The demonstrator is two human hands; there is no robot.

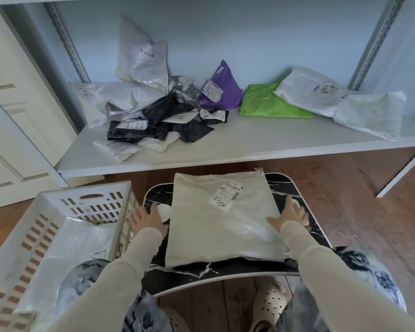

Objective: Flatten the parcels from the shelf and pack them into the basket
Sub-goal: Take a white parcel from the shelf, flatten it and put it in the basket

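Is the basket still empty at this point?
No, the basket already holds at least one white parcel with a label, lying on its bottom.

Single head-worn wide-angle view, forward and down, close over the lap tray [288, 185].
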